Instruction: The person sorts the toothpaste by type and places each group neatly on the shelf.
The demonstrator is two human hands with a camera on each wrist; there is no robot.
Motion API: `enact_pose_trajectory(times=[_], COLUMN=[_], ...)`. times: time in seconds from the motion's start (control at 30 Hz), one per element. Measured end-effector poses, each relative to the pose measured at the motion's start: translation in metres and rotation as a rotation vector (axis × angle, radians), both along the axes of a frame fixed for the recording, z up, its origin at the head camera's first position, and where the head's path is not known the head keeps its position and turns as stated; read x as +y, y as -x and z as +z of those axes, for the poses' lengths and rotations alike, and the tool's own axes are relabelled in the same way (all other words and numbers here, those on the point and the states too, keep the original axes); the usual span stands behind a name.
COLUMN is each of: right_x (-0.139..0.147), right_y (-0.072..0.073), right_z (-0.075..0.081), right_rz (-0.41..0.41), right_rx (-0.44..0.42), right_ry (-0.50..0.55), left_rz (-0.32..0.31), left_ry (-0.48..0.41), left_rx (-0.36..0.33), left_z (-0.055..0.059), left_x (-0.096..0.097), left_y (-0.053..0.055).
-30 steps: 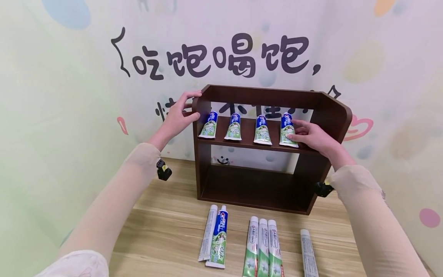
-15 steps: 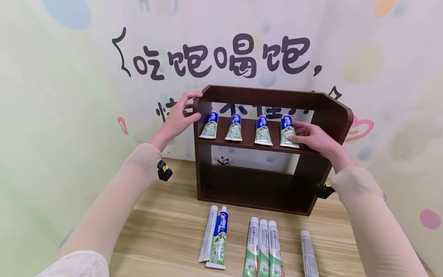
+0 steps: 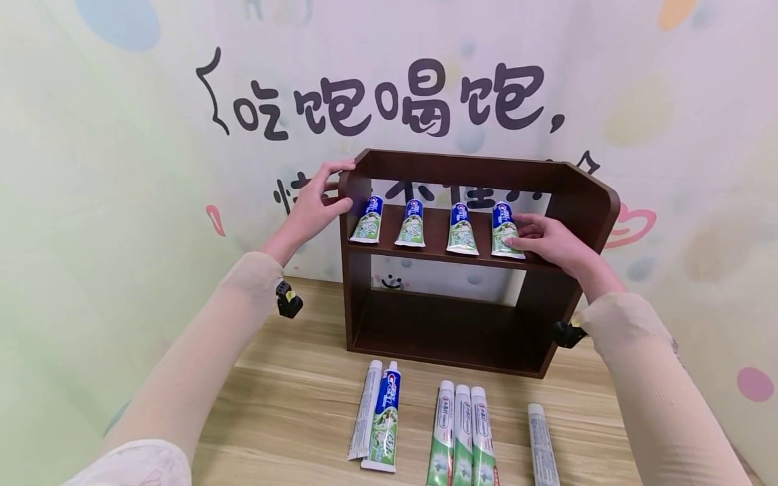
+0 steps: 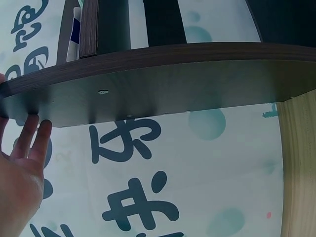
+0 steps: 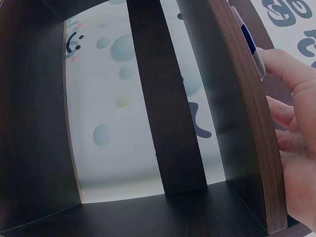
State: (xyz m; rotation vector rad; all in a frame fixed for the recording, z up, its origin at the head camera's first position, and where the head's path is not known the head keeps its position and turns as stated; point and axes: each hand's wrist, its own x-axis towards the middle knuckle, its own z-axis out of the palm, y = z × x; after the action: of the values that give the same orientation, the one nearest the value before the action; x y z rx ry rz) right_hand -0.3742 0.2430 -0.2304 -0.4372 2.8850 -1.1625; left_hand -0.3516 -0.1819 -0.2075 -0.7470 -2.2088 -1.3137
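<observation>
A dark brown two-tier wooden shelf (image 3: 468,169) stands against the wall. My left hand (image 3: 310,206) grips its left side panel near the top, thumb at the front edge; in the left wrist view, fingertips press the panel's outer face (image 4: 163,91). On the upper tier, my right hand (image 3: 556,244) holds the rightmost toothpaste tube (image 3: 504,226), blue and green, thumb on its front and fingers along its right side. Three similar tubes lie to its left: one at the left end (image 3: 367,219), a second (image 3: 412,223) and a third (image 3: 460,229).
On the wooden table (image 3: 292,405) before the shelf lie a blue-green tube (image 3: 385,418) beside a grey one (image 3: 367,408), three white-green tubes (image 3: 463,432) side by side, and a lone grey tube (image 3: 543,445). A printed cloth wall (image 3: 389,40) rises behind.
The rightmost tube's upper end has sunk slightly under my right hand. The left hand keeps its place on the side panel.
</observation>
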Motion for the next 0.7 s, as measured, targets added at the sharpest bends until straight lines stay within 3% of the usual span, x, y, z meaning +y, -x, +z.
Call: enact_pose_trajectory(times=[0.1,0.3,0.53,0.7], right_x=[0.000,-0.001,-0.002,-0.001], right_y=[0.000,-0.003,-0.003,-0.002], right_z=[0.000,0.001,0.001,0.001], right_rz=[-0.002,-0.007,-0.013,-0.010], right_rx=[0.004,0.009,0.006,0.013], right_ry=[-0.010,-0.019,-0.021,-0.038], left_rz=[0.002,0.004,0.016,0.019], left_ry=[0.004,0.001,-0.004,0.004], left_rx=[-0.004,-0.003,0.009,0.015], left_z=[0.005,0.004,-0.007,-0.010], left_x=[0.003,0.003,-0.005,-0.006], left_y=[-0.011,-0.010,0.016,0.020])
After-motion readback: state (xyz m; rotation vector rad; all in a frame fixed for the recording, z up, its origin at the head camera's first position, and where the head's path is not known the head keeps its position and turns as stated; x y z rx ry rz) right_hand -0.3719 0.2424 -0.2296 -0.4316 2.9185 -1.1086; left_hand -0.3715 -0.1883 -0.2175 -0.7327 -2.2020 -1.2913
